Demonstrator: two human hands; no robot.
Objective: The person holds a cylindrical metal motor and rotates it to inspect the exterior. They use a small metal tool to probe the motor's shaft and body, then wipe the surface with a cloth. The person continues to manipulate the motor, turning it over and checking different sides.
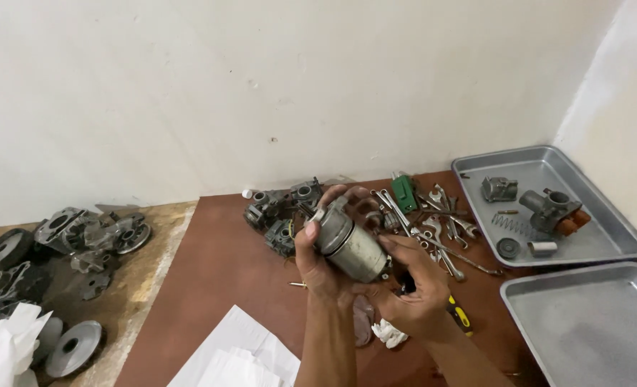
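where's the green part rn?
Head view, right of centre: the green part lies on the brown mat by the wall, at the top of the wrench pile, left of the upper metal tray.

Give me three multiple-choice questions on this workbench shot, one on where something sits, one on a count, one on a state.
1. Where does the spring lie?
A. in the far tray
B. on the white paper
C. on the floor

2. How many metal trays are at the right?
A. one
B. two
C. four

3. How is the grey cylindrical motor held?
A. by both hands
B. resting on the table, untouched
C. by one hand only

Answers: 1 A, it rests on the tray bottom beside small parts. 2 B, the far tray and the near tray. 3 A, the left hand and right hand both wrap it above the table.
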